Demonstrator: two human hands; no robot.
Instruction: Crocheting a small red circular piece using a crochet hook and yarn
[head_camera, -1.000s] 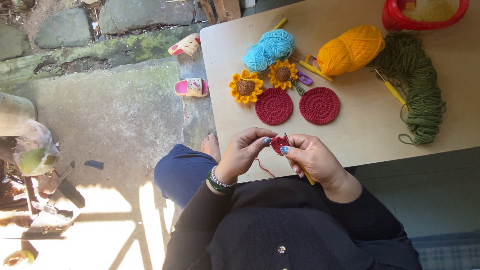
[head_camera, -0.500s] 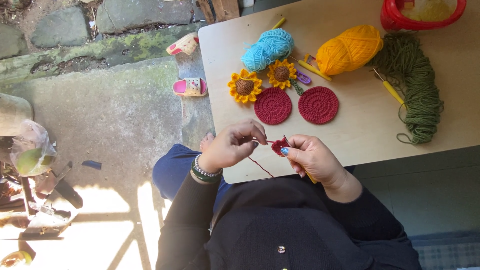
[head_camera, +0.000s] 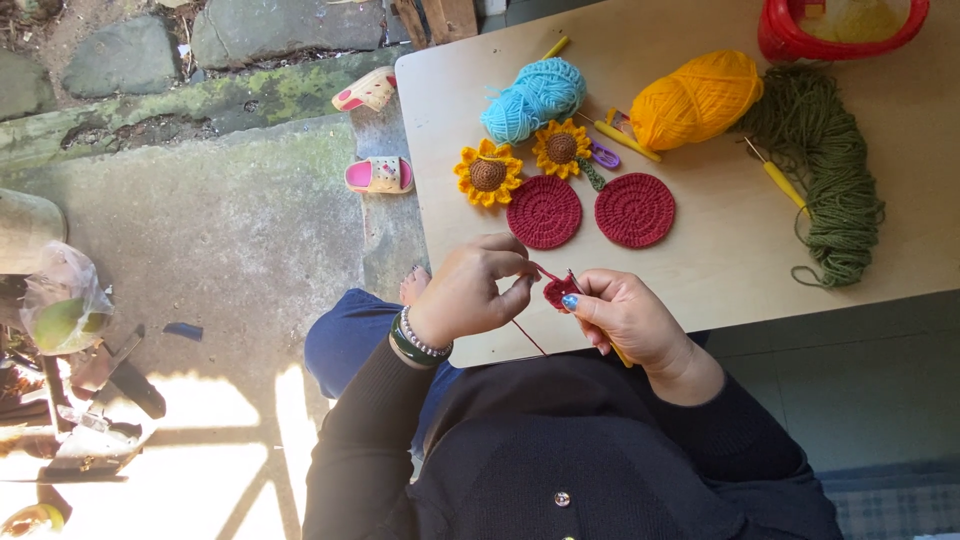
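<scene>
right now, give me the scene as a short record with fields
left hand: pinches dark red yarn strand
right hand: holds small red crochet piece and a hook
table: light wood
finished pieces: two red crochet circles, two crochet sunflowers
yarn: blue ball, orange ball, green skein
red basket: at the table's far edge
ground: pink sandals

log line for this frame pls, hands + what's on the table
left hand: pinching dark red yarn strand | right hand: grip on small dark red crochet piece | light wooden table: two dark red crocheted discs, two crocheted sunflowers
</scene>
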